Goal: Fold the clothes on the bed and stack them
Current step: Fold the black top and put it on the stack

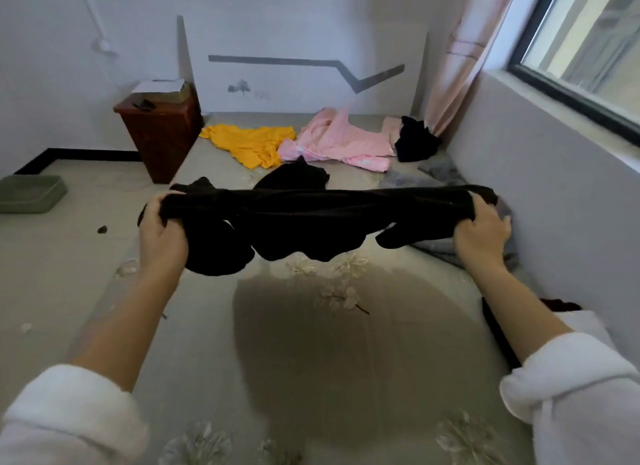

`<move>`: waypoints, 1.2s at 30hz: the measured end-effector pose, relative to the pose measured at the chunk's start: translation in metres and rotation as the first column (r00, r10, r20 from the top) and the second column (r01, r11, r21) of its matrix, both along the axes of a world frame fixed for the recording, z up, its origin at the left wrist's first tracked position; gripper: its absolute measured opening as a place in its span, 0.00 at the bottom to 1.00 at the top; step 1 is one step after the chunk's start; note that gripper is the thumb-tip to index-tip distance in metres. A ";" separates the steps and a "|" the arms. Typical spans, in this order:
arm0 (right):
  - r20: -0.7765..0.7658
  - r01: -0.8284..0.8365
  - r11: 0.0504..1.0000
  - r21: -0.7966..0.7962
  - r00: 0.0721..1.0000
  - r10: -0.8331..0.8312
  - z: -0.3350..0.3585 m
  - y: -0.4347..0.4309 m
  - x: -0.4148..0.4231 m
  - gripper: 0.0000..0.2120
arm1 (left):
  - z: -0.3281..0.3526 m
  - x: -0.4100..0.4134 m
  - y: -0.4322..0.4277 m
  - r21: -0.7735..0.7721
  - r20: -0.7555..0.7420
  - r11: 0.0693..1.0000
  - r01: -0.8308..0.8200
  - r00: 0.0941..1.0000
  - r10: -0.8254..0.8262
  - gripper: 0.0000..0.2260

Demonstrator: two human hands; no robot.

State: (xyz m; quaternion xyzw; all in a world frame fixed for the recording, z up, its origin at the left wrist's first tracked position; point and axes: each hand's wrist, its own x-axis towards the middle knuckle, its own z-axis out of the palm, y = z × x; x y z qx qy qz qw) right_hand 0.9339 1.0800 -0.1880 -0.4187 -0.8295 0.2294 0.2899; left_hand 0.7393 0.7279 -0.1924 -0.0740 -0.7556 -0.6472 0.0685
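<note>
Black fabric is stretching between both fists: the black garment (311,218) is hanging bunched above the bed (311,343), with the left hand (162,236) clenching one end and the right hand (481,232) closing tight on the other. To fold it well, the person is probably needing to shake it flat and find the true edges before laying it down. The yellow top (249,145), pink garment (332,142) and another dark piece (415,142) are lying unfolded near the far wall.
</note>
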 end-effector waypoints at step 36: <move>0.445 0.487 0.152 -0.860 0.862 -0.242 -0.410 -0.196 0.149 0.12 | -0.406 0.216 -0.070 -0.140 0.958 0.921 -0.364 0.186 0.219 0.24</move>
